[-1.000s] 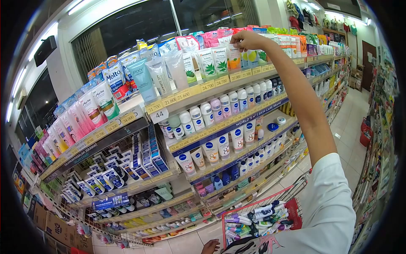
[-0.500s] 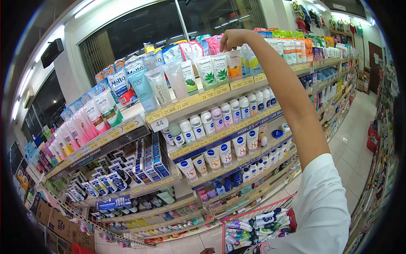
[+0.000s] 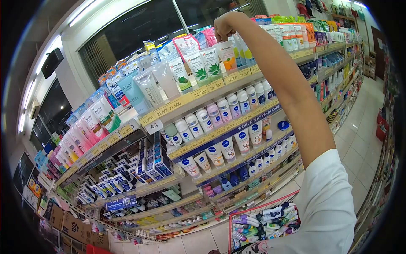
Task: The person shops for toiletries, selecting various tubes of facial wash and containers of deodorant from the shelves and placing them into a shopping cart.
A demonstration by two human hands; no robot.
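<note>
Supermarket shelving (image 3: 220,139) fills the head view, a yellow price-label strip (image 3: 200,92) edging its top. Above that strip, a white plastic tube with orange print (image 3: 227,58) stands directly beneath the narrowly curled right hand (image 3: 226,26); whether fingers grip it, I cannot tell.

On the top shelf (image 3: 203,91), tubes (image 3: 197,71) before pouches (image 3: 186,44), right hand (image 3: 224,26) above; one level below, roll-on bottles (image 3: 214,114); at lower right, packages (image 3: 272,218) in a cart (image 3: 231,226).
</note>
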